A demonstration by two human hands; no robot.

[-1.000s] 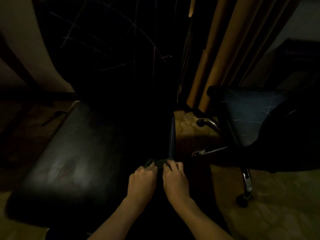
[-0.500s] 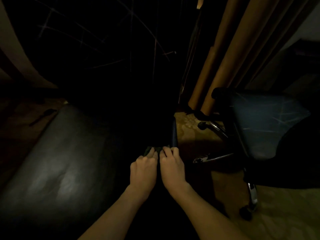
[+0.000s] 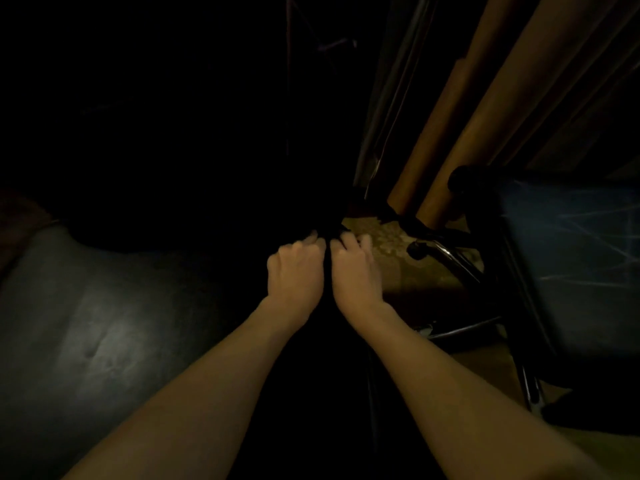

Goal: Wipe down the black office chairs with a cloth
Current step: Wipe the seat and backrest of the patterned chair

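Observation:
The room is very dark. A black office chair fills the left and middle, its shiny seat (image 3: 104, 327) catching a little light. My left hand (image 3: 296, 271) and my right hand (image 3: 355, 268) lie side by side at the seat's right rear edge, fingers curled over a dark cloth (image 3: 327, 233) that barely shows past the fingertips. Both hands press the cloth against the chair. The chair's back is lost in shadow above them.
A second black office chair (image 3: 561, 258) with a mesh back and chrome frame (image 3: 446, 252) stands at the right. Brown curtain folds (image 3: 460, 140) hang behind it. Patterned carpet (image 3: 384, 240) shows between the chairs.
Both hands have slid the cloth away from me along the seat's right edge, toward the chair's back. The view has tipped forward and closer.

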